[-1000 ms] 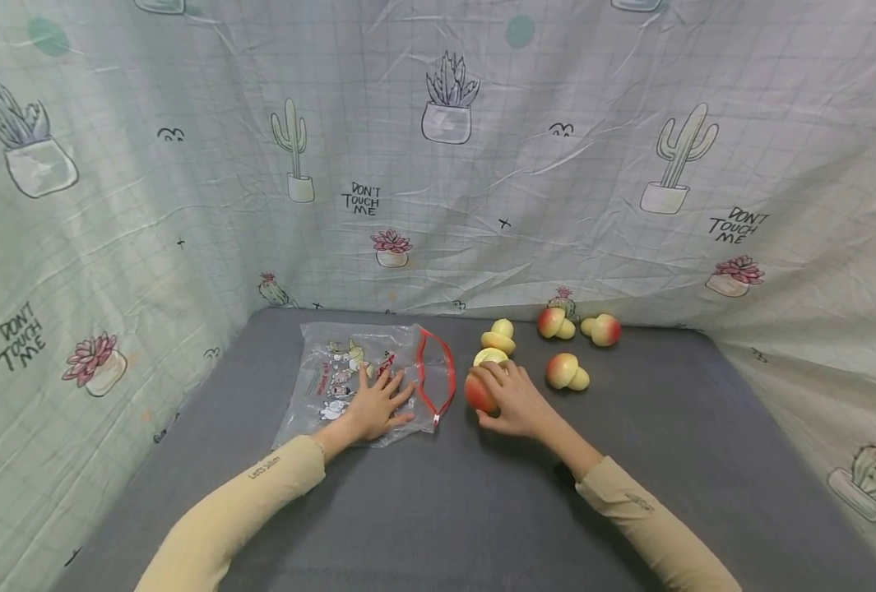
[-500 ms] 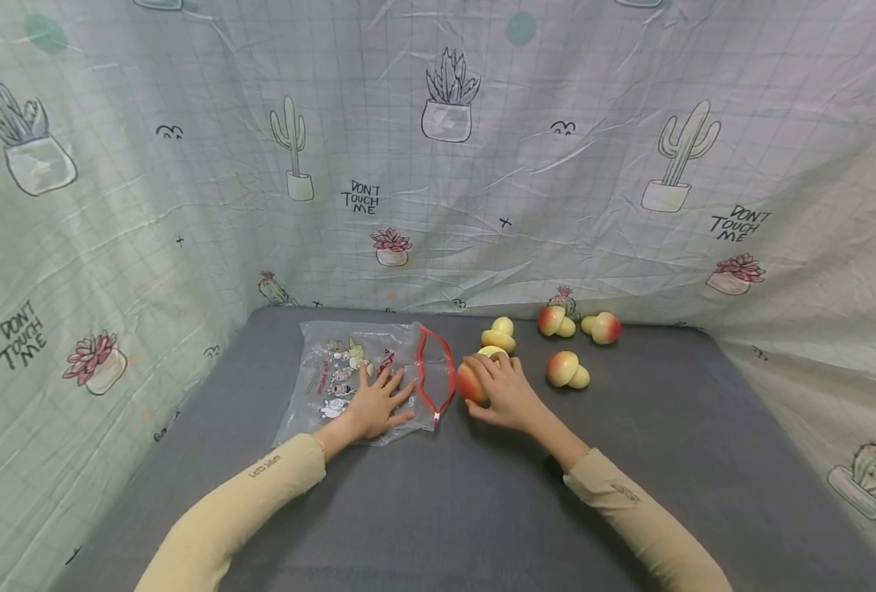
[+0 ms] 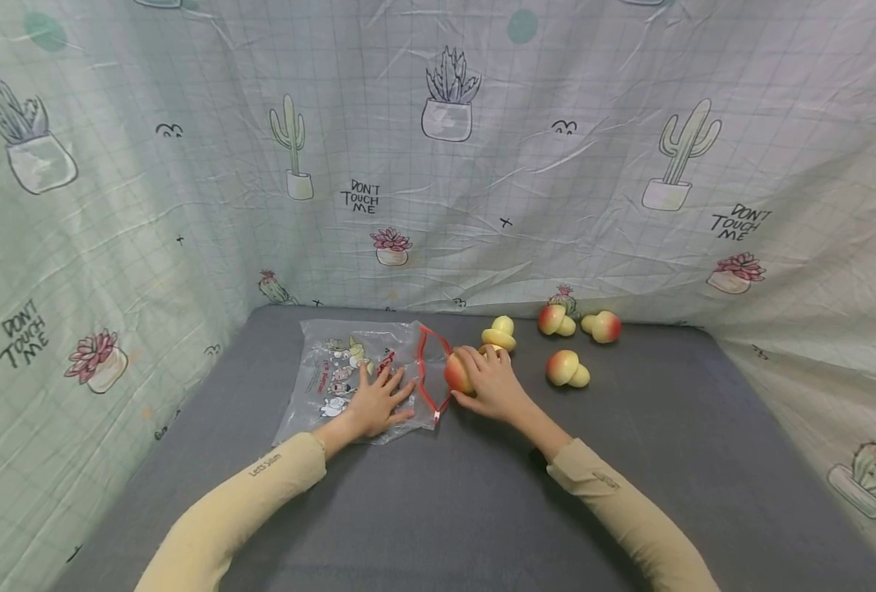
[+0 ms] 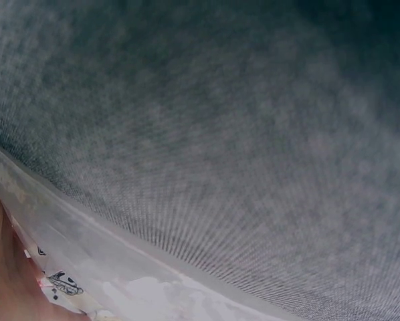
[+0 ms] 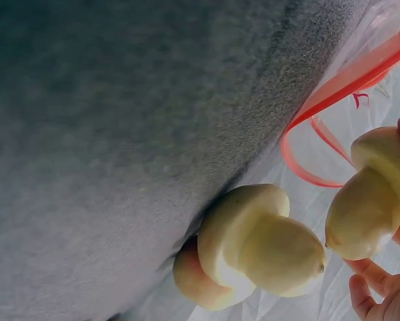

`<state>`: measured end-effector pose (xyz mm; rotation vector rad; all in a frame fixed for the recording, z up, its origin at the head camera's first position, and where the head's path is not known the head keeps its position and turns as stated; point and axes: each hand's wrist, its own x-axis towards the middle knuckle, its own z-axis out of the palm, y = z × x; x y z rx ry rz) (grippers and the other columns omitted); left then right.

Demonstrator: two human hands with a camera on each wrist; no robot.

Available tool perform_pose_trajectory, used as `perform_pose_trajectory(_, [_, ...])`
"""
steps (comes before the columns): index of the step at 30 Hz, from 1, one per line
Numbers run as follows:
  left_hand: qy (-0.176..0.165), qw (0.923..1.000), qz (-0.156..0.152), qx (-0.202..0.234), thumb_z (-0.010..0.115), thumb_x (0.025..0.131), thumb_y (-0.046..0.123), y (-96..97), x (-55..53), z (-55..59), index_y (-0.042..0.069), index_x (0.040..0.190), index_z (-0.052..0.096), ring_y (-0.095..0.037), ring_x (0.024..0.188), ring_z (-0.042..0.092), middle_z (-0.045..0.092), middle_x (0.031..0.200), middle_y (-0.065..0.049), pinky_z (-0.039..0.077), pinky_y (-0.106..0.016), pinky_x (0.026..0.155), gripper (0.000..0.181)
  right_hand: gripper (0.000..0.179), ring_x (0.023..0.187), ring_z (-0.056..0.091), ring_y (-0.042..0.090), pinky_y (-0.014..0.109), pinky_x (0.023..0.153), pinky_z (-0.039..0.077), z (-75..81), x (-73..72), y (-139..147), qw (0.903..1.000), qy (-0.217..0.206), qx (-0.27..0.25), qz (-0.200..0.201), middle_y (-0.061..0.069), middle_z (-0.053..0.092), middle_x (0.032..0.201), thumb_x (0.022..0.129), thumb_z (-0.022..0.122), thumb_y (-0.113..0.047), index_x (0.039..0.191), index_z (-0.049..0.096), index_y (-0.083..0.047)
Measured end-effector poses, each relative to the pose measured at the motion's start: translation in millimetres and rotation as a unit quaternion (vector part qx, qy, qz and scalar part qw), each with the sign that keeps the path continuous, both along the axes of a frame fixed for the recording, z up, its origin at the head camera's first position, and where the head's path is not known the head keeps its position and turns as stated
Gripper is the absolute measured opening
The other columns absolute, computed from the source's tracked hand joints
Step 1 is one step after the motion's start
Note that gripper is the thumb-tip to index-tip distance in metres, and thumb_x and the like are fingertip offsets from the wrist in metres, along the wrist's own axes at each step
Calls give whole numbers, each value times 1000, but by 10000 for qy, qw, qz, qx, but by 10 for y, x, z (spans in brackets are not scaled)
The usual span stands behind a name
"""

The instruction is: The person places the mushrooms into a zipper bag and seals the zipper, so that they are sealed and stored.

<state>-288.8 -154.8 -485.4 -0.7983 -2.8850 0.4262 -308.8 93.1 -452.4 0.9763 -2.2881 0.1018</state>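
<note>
The right hand [image 3: 489, 386] grips a mushroom [image 3: 458, 374] with thumb and curled fingers; its red cap faces left, and its pale stem, plain in the right wrist view, runs back toward the wrist. Its long axis thus lies roughly side to side of the desk [image 3: 423, 510]. The relation that counts is cap to mouth: the red zip rim [image 3: 420, 370] gapes just left of the grip, and from the head the cap overlaps its right side, though whether they touch I cannot tell. The right hand is the nearer to that side of the mouth. The left hand [image 3: 374, 404] lies flat, fingers spread, on the clear bag [image 3: 393, 339], left of the rim and holding nothing. The bag lies left of the desk's middle, toward the far edge, with one white slider [image 3: 437, 417] at the rim's near end. Beyond the right hand a sliver of a second mushroom [image 3: 494, 348] shows, mostly hidden; just behind it, nearer the far edge, sits a stem-up mushroom [image 3: 500, 335]. To the right are three red-tinged mushrooms [image 3: 567, 369], two close to the far edge and one nearer, all short of the far right corner. I count six mushrooms, one gripped and five resting, with one bag and two hands.
</note>
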Motion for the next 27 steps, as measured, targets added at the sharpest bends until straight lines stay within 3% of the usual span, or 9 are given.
perform_pose_trajectory(12, [176, 9996, -14, -229, 27, 88, 59, 2, 16, 21, 22, 138, 33, -31, 130, 34, 36, 142, -8, 22, -65, 97, 62, 67, 88, 50, 29, 44, 72, 39, -52, -97, -158, 9996, -56, 281, -68, 7, 55, 110, 68, 69, -45, 120, 48, -9])
perform_pose_trajectory(21, [408, 9979, -109, -483, 26, 87, 60, 6, 17, 34, 22, 136, 35, -30, 130, 34, 38, 141, -7, 26, -63, 97, 63, 67, 92, 50, 30, 45, 74, 38, -53, -170, -289, 9978, -248, 567, -248, 8, 56, 110, 71, 67, -48, 123, 48, -9])
perform_pose_trajectory(27, [477, 9979, -199, -390, 27, 87, 60, 12, 16, 38, 21, 135, 38, -31, 129, 36, 40, 139, -8, 28, -62, 96, 62, 66, 88, 50, 30, 43, 71, 38, -56, -211, -353, 9971, -126, 661, -355, 7, 57, 108, 72, 66, -49, 121, 48, -9])
